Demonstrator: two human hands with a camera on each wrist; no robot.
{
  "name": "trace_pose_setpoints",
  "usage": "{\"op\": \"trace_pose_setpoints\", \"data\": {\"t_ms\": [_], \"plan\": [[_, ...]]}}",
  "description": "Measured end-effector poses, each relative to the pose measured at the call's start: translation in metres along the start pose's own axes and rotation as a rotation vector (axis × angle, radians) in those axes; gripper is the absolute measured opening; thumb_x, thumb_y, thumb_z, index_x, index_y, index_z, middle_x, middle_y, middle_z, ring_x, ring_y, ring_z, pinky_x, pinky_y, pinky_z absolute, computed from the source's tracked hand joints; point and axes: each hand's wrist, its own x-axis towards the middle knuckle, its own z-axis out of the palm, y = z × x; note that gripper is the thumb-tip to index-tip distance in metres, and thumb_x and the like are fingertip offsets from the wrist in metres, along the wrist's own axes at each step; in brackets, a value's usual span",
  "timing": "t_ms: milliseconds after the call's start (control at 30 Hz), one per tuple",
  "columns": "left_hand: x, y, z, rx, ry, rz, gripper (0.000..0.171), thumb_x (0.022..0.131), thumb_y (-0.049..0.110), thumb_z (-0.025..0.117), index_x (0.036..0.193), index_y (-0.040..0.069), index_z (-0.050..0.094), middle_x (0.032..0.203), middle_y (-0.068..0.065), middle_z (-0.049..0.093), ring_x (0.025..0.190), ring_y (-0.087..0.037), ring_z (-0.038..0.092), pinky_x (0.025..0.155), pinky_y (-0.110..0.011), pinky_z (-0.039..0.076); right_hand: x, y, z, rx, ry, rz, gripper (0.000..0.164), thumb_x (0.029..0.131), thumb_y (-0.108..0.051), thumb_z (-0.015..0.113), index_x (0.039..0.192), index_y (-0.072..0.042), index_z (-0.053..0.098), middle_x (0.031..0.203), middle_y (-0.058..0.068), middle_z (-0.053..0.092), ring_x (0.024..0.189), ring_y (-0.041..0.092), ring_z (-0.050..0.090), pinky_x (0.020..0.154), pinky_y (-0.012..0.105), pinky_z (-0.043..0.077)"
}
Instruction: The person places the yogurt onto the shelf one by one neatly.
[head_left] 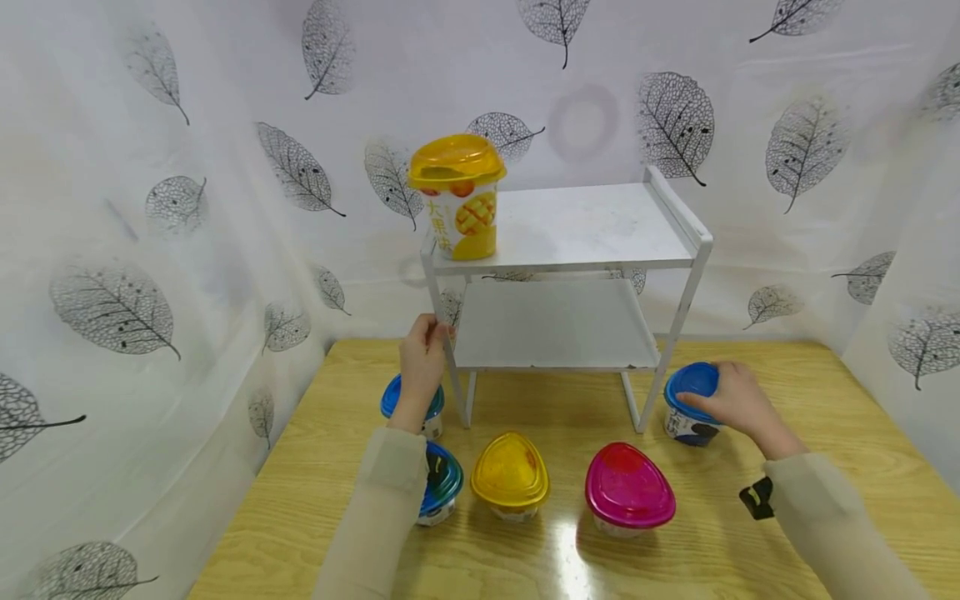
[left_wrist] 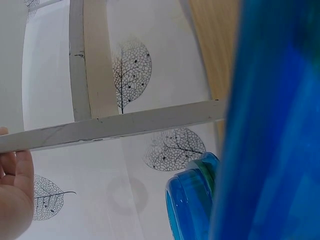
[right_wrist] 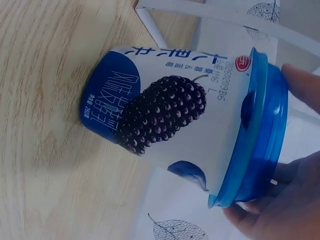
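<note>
Wood-grain table (head_left: 817,400), white cup (right_wrist: 200,130), glossy blue lid (right_wrist: 257,135), dark berry print (right_wrist: 162,112)

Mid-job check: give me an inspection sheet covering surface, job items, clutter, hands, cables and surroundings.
Surface: wood-grain table, with a bright glare patch toward the front.
Job items: white rack on the table; mango-print cup on its top shelf, at the left; front yellow-lidded cup and magenta-lidded cup before the rack; near blue-lidded cup and far blue-lidded cup by the left arm, partly hidden; berry-print cup right of the rack.
Clutter: nothing seen.
Left hand: grips the rack's left leg.
Right hand: holds the berry-print cup by its blue lid.
Cables: nothing seen.
Surroundings: leaf-print sheeting behind and at both sides.
</note>
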Motion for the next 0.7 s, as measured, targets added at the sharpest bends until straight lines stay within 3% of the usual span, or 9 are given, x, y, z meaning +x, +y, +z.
{"op": "trace_pose_setpoints", "data": {"t_ms": [267, 433, 567, 700], "plan": [[0.002, -0.001, 0.0, -0.013, 0.001, 0.015, 0.021, 0.091, 0.005, 0.044, 0.086, -0.015, 0.05, 0.081, -0.029, 0.059, 0.08, -0.04, 0.059, 0.071, -0.047, 0.048, 0.001, 0.004, -0.007, 0.083, -0.075, -0.031, 0.079, 0.077, -0.028, 0.066, 0.12, 0.025, 0.026, 0.114, 0.044, 0.03, 0.097, 0.056, 0.037, 0.072, 0.061, 0.04], [0.005, -0.02, 0.001, -0.003, 0.007, 0.014, 0.02, 0.091, 0.008, 0.045, 0.088, -0.011, 0.051, 0.081, -0.025, 0.06, 0.079, -0.035, 0.06, 0.07, -0.042, 0.05, 0.001, 0.004, -0.007, 0.111, -0.09, -0.058, 0.078, 0.076, -0.024, 0.066, 0.121, 0.024, 0.025, 0.116, 0.043, 0.031, 0.1, 0.055, 0.037, 0.074, 0.061, 0.04], [0.007, -0.036, 0.003, -0.003, 0.013, 0.031, 0.021, 0.091, 0.01, 0.045, 0.089, -0.009, 0.052, 0.081, -0.023, 0.061, 0.078, -0.033, 0.061, 0.069, -0.041, 0.05, -0.001, 0.007, -0.006, 0.152, -0.086, -0.049, 0.083, 0.08, -0.028, 0.063, 0.127, 0.022, 0.016, 0.123, 0.043, 0.025, 0.105, 0.057, 0.032, 0.079, 0.063, 0.035], [0.006, -0.036, 0.003, -0.004, 0.01, 0.043, 0.023, 0.09, 0.011, 0.045, 0.088, -0.01, 0.052, 0.081, -0.025, 0.06, 0.078, -0.034, 0.06, 0.069, -0.041, 0.05, -0.008, 0.012, -0.006, 0.212, -0.061, -0.021, 0.087, 0.084, -0.034, 0.058, 0.133, 0.017, 0.006, 0.13, 0.041, 0.017, 0.113, 0.057, 0.022, 0.086, 0.066, 0.025]]}}
